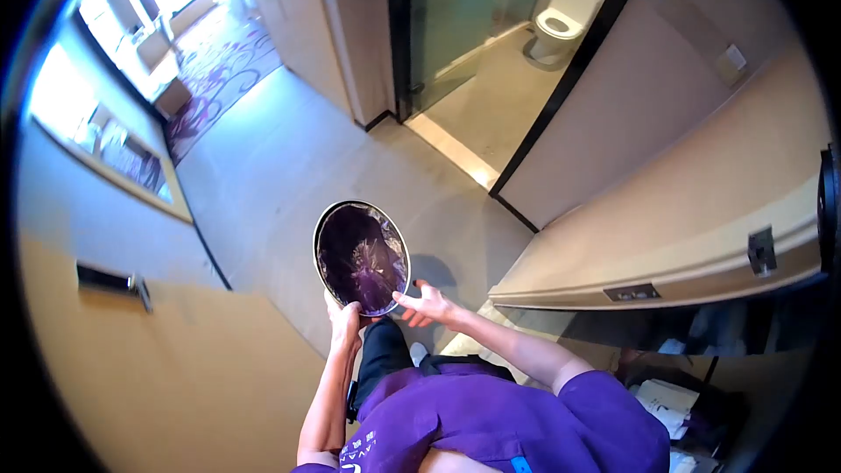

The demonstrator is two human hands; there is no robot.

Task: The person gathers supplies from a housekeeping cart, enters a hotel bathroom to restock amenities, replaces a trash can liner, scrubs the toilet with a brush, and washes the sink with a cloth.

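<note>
A round trash bin (317, 241) with a pale rim is held up in front of me, its mouth turned toward my eyes. A dark purple plastic liner (372, 285) covers its inside, and pale, crinkled streaks show near the middle. My left hand (344, 317) is closed on the lower edge, thumb over the rim and the other fingers mostly hidden. At the lower right of the rim, my right hand (427, 305) has its thumb against the edge, with its fingers spread beside the bin.
An open wooden door with a lever handle (118, 285) stands at left, beside a framed mirror (140, 162). Ahead, grey floor (254, 158) leads to patterned carpet (232, 61). A glass-doored bathroom holds a toilet (561, 22). White items (667, 403) lie at lower right.
</note>
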